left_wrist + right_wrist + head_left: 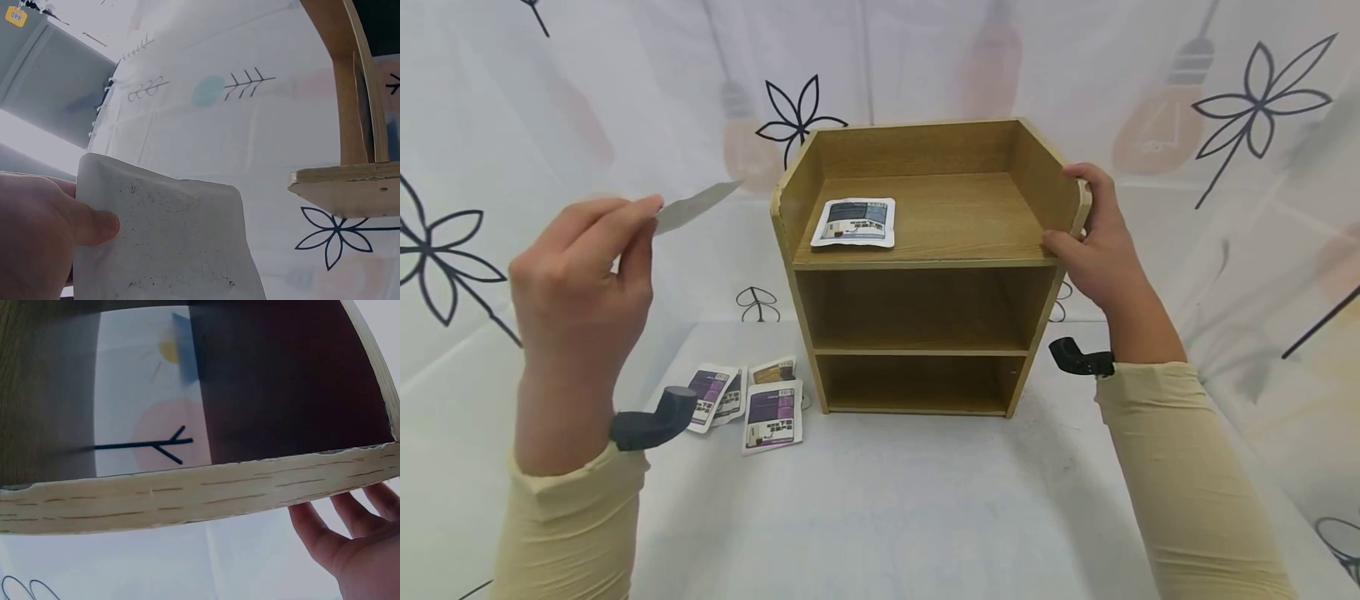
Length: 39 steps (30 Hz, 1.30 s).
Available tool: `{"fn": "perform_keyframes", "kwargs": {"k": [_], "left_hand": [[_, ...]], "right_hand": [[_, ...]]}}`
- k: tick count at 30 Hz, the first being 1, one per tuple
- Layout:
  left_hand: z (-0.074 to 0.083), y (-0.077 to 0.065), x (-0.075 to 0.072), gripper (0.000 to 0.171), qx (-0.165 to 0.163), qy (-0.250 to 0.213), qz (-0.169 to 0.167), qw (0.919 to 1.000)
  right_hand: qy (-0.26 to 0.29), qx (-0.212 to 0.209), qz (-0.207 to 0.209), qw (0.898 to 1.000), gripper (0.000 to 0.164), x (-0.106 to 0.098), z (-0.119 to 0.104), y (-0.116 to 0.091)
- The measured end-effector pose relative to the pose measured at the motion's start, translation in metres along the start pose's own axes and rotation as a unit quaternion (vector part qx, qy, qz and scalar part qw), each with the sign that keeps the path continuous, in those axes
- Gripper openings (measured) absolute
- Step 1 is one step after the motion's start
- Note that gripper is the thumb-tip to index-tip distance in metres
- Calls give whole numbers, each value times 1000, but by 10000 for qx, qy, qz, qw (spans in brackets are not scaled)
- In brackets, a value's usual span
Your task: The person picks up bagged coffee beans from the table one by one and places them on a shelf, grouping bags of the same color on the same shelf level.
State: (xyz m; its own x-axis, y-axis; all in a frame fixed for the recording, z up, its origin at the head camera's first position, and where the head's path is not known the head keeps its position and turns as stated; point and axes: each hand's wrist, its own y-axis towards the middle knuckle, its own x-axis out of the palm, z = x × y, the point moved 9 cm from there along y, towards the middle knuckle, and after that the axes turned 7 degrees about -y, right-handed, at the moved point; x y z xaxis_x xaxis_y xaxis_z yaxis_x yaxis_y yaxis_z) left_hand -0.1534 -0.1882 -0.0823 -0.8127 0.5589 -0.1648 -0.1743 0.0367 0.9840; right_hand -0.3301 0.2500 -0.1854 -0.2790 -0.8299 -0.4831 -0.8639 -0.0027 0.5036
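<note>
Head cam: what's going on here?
A person's left hand pinches a flat pale packet, raised to the left of a small wooden shelf. The right hand grips the shelf's right side panel near its top front. A white-edged pouch lies on the left of the top tier, and several purple and other printed pouches lie on the table by the shelf's left side.

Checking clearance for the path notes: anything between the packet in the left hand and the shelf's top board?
Sideways, probably the left side panel, between the held packet and the top board. Nothing visible blocks the open front, though another packet lies on the board's left part.
</note>
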Motion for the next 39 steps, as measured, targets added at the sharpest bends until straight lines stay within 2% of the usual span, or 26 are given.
{"fn": "perform_keyframes", "kwargs": {"k": [11,17,25,39], "left_hand": [[13,6,3,21,37,-173,43,9998],[21,9,7,21,126,-304,-58,9994],[33,13,14,22,223,-453,-185,9986],[46,15,23,20,317,-733,-121,9967]], "right_hand": [[-247,30,-240,9994,73,0,-2,1],[-313,46,-243,9992,74,-2,0,1],[-79,-42,-357,9993,73,-4,4,1],[377,-357,-527,9973,69,-8,1,-3]]}}
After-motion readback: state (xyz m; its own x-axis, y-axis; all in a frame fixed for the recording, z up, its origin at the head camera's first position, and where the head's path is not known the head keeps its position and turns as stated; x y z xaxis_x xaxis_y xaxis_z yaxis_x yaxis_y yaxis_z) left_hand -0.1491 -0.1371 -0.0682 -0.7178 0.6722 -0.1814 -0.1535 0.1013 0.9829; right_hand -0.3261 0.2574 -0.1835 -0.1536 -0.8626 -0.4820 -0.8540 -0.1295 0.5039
